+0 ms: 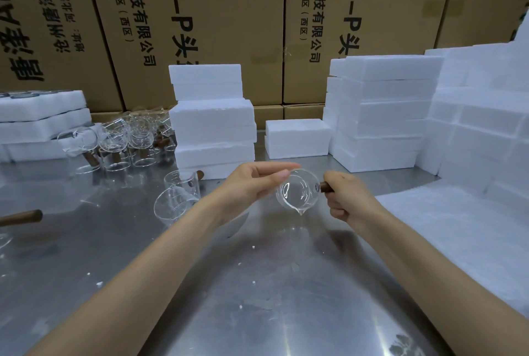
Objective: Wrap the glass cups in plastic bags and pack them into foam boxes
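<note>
A clear glass cup (297, 194) with a pouring spout and a dark wooden handle hangs in the air above the steel table (257, 284), its mouth turned toward me. My right hand (347, 198) grips the wooden handle. My left hand (257, 181) touches the cup's upper rim with thumb and fingertips. No plastic bag is visible on the cup. White foam boxes (213, 121) stand stacked just behind my hands.
Two more glass cups (179, 195) lie left of my left hand, and several wood-handled cups (126, 138) cluster at the back left beside foam trays (40, 115). Tall foam stacks (380, 109) fill the right side. A foam sheet (458, 235) lies under my right forearm. Cardboard cartons (200, 12) form the backdrop.
</note>
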